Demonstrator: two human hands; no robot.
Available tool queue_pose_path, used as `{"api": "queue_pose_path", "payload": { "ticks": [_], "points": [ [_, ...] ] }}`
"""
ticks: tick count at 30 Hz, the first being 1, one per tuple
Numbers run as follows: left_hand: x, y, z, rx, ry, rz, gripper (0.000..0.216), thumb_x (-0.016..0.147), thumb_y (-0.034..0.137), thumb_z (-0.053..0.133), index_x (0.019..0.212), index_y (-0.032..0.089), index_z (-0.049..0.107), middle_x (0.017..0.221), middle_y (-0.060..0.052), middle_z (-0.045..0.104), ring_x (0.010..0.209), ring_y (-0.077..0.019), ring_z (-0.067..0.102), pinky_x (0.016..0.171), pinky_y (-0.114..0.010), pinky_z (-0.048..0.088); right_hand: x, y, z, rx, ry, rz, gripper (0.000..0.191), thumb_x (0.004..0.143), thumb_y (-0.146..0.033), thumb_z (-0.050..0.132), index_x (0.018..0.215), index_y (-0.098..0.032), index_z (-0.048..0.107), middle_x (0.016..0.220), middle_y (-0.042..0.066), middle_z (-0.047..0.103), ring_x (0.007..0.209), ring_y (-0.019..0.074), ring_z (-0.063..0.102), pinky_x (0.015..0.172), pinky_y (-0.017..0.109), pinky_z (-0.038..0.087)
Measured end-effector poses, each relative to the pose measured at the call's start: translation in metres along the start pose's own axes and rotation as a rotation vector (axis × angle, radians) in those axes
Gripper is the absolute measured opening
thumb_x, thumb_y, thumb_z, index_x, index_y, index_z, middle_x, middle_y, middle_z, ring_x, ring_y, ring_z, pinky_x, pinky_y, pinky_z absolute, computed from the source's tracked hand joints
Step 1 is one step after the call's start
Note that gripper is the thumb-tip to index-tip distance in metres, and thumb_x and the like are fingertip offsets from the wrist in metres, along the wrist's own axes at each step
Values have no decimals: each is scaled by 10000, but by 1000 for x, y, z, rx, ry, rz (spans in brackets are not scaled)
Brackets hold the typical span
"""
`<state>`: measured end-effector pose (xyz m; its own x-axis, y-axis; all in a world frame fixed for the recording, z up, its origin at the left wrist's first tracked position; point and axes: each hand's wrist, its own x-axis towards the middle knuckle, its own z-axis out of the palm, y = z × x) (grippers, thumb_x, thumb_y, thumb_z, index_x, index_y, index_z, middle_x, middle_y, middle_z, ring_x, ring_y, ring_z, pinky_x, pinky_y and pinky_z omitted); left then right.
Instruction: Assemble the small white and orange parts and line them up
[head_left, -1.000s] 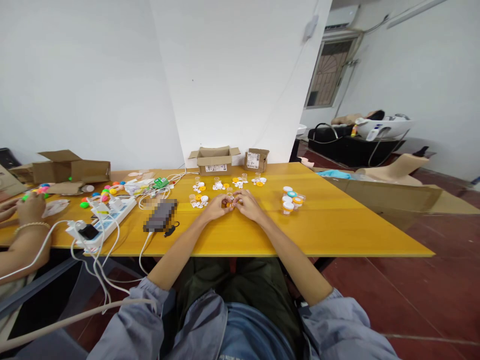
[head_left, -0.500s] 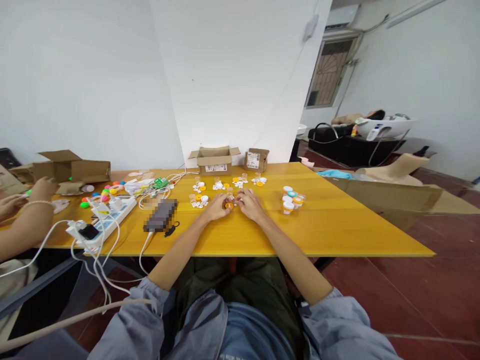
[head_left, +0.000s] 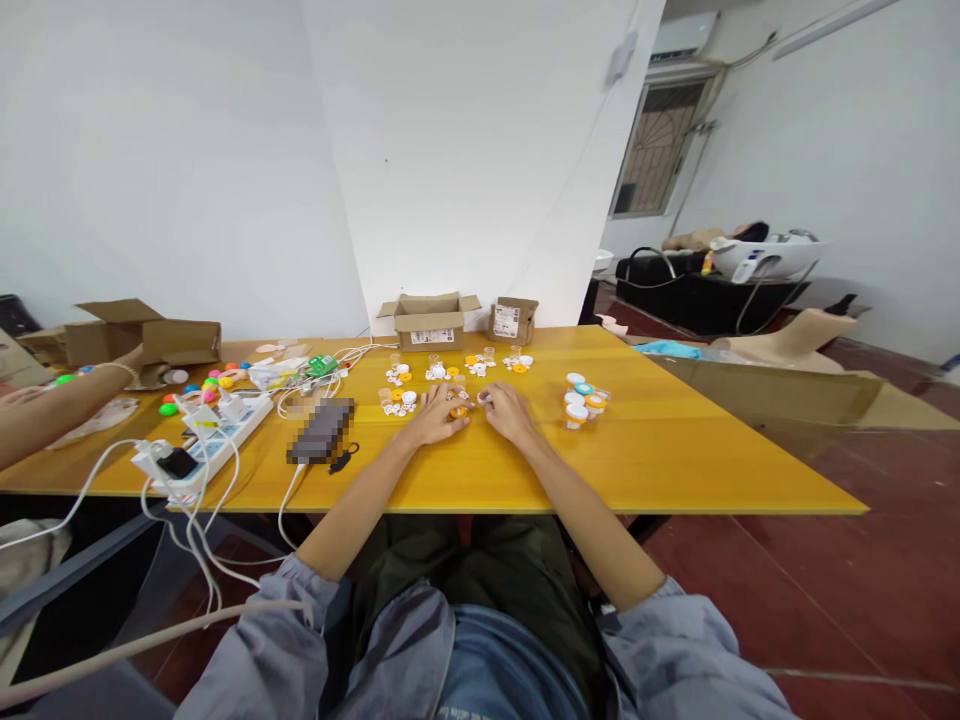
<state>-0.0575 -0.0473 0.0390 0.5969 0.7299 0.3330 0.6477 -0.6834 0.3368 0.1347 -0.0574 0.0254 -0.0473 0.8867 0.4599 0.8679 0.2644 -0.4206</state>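
My left hand (head_left: 439, 416) rests low over the table, its fingers and thumb apart around an orange lid (head_left: 458, 412) and a few small white pieces. Whether it touches the lid, I cannot tell. Just across from it, my right hand (head_left: 507, 410) has its fingertips pinched together; something whitish and tiny seems to be between them, too small to name. A small clear cup (head_left: 460, 382) stands behind the two hands. Left of my left hand lies a cluster of white pieces (head_left: 397, 408) with a white lid (head_left: 409, 398) and another clear cup (head_left: 385, 396).
More clear cups with lids and small pieces sit in a row farther back, before an open cardboard box (head_left: 427, 322) and a smaller box (head_left: 514, 320). Lidded jars (head_left: 576, 412) are grouped at right. At left are a power strip (head_left: 225, 440), cables and a co-worker's arm (head_left: 67, 410).
My left hand has spread, its thumb moving off the orange lid. My right hand has drawn slightly away to the right. The co-worker's arm has reached farther forward.
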Motion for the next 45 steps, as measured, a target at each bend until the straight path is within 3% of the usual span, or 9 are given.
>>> {"api": "queue_pose_path", "payload": {
  "ticks": [12, 21, 27, 39, 45],
  "points": [
    [2, 2, -2, -49, 98, -55, 318, 850, 348, 667, 1165, 305, 675, 1190, -61, 538, 1163, -283, 496, 1036, -453, 425, 1, -2, 0, 33, -26, -39, 240, 848, -51, 567, 914, -221, 723, 1011, 63, 710, 997, 193, 654, 891, 291, 504],
    [6, -5, -2, -136, 299, -179, 176, 851, 146, 543, 926, 236, 675, 1017, -48, 581, 1064, -238, 575, 1015, -396, 468, -3, -13, -11, -94, -114, 2, 292, 916, -128, 544, 1093, -246, 744, 1160, 87, 701, 1090, 219, 639, 939, 306, 485],
    [8, -9, 1, -160, 213, -168, 221, 870, 155, 513, 880, 232, 719, 1007, -54, 620, 1074, -235, 593, 1038, -396, 469, -4, -15, -11, -111, -137, 22, 292, 936, -156, 548, 1142, -250, 733, 1200, 91, 687, 1126, 221, 625, 951, 315, 477],
    [10, -14, 4, -171, 129, -146, 325, 918, 178, 467, 1065, 227, 754, 1107, -65, 683, 1103, -242, 624, 1064, -412, 478, 1, 0, 8, -56, -47, -81, 269, 903, -128, 583, 1075, -257, 744, 1085, 86, 703, 1012, 222, 642, 892, 310, 480],
    [10, -11, 3, -185, 99, -145, 325, 912, 165, 465, 1070, 217, 744, 1160, -66, 677, 1115, -239, 630, 1071, -406, 478, -3, -7, 2, -80, -75, -20, 299, 911, -110, 543, 1082, -262, 735, 1144, 98, 685, 1059, 245, 628, 879, 329, 470]
  ]
}}
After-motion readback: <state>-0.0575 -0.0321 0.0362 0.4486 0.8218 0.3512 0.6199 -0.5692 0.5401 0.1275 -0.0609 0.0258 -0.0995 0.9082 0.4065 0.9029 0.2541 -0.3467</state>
